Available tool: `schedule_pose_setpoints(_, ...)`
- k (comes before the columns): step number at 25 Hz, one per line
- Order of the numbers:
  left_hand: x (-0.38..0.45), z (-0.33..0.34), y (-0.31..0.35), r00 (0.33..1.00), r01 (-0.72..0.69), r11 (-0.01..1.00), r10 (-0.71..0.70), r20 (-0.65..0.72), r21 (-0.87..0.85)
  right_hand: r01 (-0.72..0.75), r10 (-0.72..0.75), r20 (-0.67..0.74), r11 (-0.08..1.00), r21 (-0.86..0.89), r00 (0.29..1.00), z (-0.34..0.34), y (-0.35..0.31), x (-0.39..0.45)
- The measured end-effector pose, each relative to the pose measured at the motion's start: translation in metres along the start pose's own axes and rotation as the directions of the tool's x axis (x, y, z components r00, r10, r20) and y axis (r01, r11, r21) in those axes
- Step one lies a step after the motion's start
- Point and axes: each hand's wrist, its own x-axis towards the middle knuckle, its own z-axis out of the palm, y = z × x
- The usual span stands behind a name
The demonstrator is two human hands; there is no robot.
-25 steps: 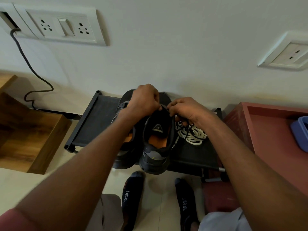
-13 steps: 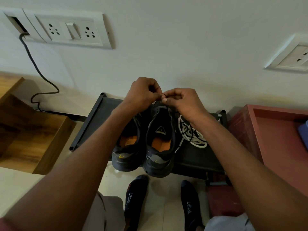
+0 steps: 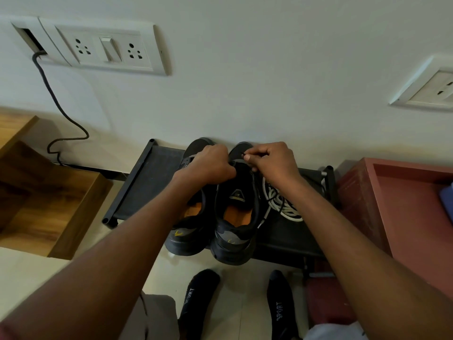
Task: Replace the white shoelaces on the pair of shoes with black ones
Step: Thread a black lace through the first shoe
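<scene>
My right hand [image 3: 272,165] is curled into a loose fist above the toe end of the right-hand shoe [image 3: 236,212], thumb and forefinger pinching the tip of a black lace [image 3: 252,171] that runs down toward the eyelets. My left hand [image 3: 210,165] sits just beside it, knuckles up, fingers folded down over the front of the same shoe's opening; they are closed on the shoe's upper, though what exactly lies under them I cannot tell. Both forearms reach forward from the lower corners and converge over the shoes, wrists nearly level, the two hands almost touching.

The second shoe [image 3: 188,224] stands right against the first on its left, partly under my left forearm, orange insole showing. Both shoes rest on a low black rack [image 3: 144,185] set against the wall, heels hanging past its front edge. The white laces [image 3: 284,204] lie in a loose tangle on the rack just right of the shoes, below my right wrist, with a black strand crossing them.

My socked feet [image 3: 196,305] stand on the floor below. A reddish tray [image 3: 367,204] sits at the right, a wooden box [image 3: 49,197] at the left, and a socket plate [image 3: 103,47] on the wall.
</scene>
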Motion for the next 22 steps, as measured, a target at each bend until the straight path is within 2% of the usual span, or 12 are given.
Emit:
schedule_pose_setpoints(1, 0.001, 0.0, -0.002, 0.999, 0.026, 0.998, -0.027, -0.018, -0.058, 0.043, -0.043, 0.006, 0.993, -0.111, 0.999, 0.002, 0.002, 0.0)
schedule_pose_setpoints(3, 0.001, 0.0, -0.004, 0.996, 0.073, 0.985, -0.081, -0.042, -0.159, 0.081, -0.085, -0.013, 0.974, -0.212, 0.996, 0.006, 0.003, 0.0)
schedule_pose_setpoints(10, 0.002, -0.001, -0.006, 0.988, 0.129, 0.953, -0.147, -0.048, -0.276, 0.108, -0.137, -0.05, 0.918, -0.381, 0.989, 0.026, 0.003, 0.0)
schedule_pose_setpoints(14, 0.004, -0.001, -0.009, 0.987, 0.14, 0.938, -0.157, -0.028, -0.317, 0.082, -0.156, -0.148, 0.905, -0.417, 0.977, 0.038, 0.007, 0.0)
schedule_pose_setpoints(16, 0.004, -0.001, -0.011, 0.987, 0.141, 0.933, -0.157, -0.021, -0.332, 0.036, -0.109, -0.182, 0.93, -0.366, 0.977, 0.041, 0.011, 0.001)
schedule_pose_setpoints(19, 0.005, -0.003, -0.013, 0.99, 0.131, 0.929, -0.14, 0.001, -0.346, -0.065, 0.036, -0.184, 0.987, -0.15, 0.982, 0.041, 0.011, 0.002)
schedule_pose_setpoints(22, 0.003, -0.005, -0.014, 0.991, 0.132, 0.916, -0.124, 0.046, -0.378, -0.089, 0.071, -0.153, 0.99, -0.112, 0.986, 0.042, 0.012, 0.004)
